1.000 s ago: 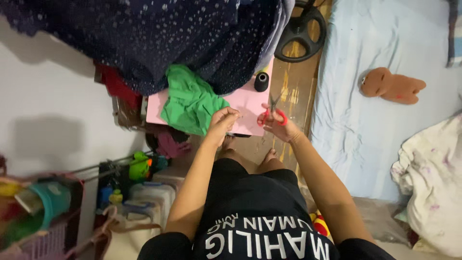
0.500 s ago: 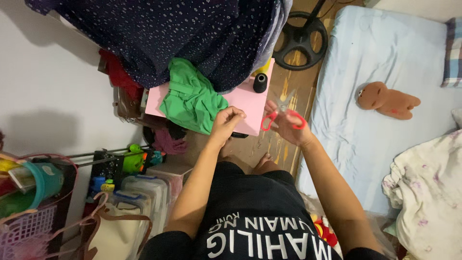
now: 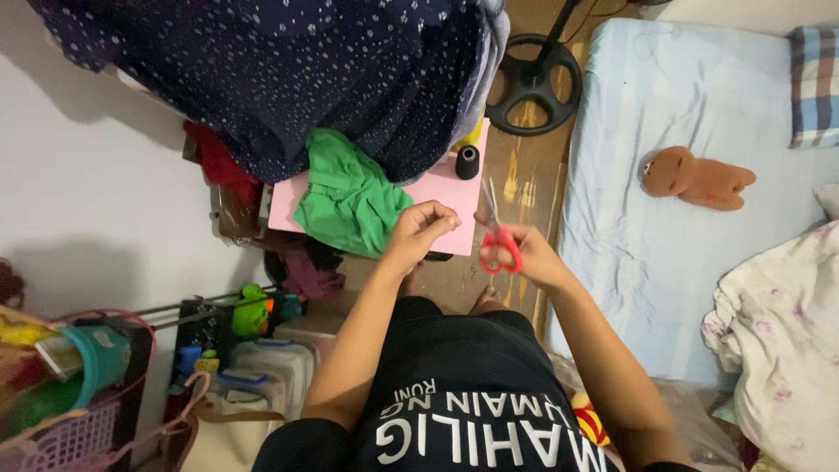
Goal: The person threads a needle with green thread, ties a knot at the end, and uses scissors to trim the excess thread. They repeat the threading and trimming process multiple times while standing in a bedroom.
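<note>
My right hand point(image 3: 524, 253) grips small scissors with red handles point(image 3: 498, 240), blades pointing up and away from me. My left hand point(image 3: 421, 229) is closed in a pinch over the near edge of a pink table point(image 3: 437, 188); whatever it pinches is too small to make out. On the table lie a crumpled green cloth point(image 3: 350, 192) to the left and a black thread spool point(image 3: 468, 162) at the back right. The hands sit a few centimetres apart.
A dark blue dotted fabric point(image 3: 288, 79) hangs over the table's far side. A black fan base point(image 3: 535, 83) stands on the wooden floor. A pale blue mattress point(image 3: 682, 140) with a brown plush toy point(image 3: 695, 179) lies to the right. Baskets and plastic boxes point(image 3: 253, 367) crowd the left.
My right hand drew the scissors closer to my left hand and turned the blades more upright. The left hand stayed pinched at the table edge.
</note>
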